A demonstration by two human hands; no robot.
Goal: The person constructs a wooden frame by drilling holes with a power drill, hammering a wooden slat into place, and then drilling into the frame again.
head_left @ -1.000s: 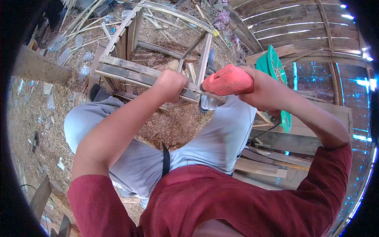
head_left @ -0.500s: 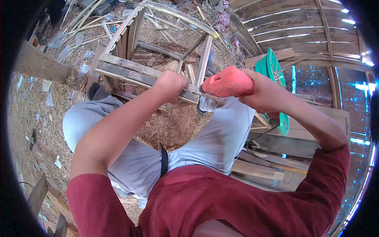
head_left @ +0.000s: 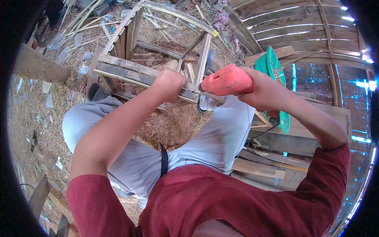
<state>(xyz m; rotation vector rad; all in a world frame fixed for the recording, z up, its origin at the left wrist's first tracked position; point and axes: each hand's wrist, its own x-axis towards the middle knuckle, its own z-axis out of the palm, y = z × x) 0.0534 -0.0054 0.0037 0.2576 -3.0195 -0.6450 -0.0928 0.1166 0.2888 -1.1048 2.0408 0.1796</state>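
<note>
A wooden frame built of narrow slats stands on the ground in front of my legs. My left hand is closed around its near top rail, close to the right corner. In my right hand is a red power drill, held level with its nose pointing left at that corner. The tip of the drill is too small to make out, so I cannot tell whether it touches the wood. A dark cord hangs below my right hand.
Shavings and thin offcuts litter the ground. To the right are a green plastic object and several boards. A plank wall closes off the right side. A thick wooden piece is at the left.
Almost nothing differs. Both hands, the drill and the frame keep their places relative to each other, with only a tiny shift in the view.
</note>
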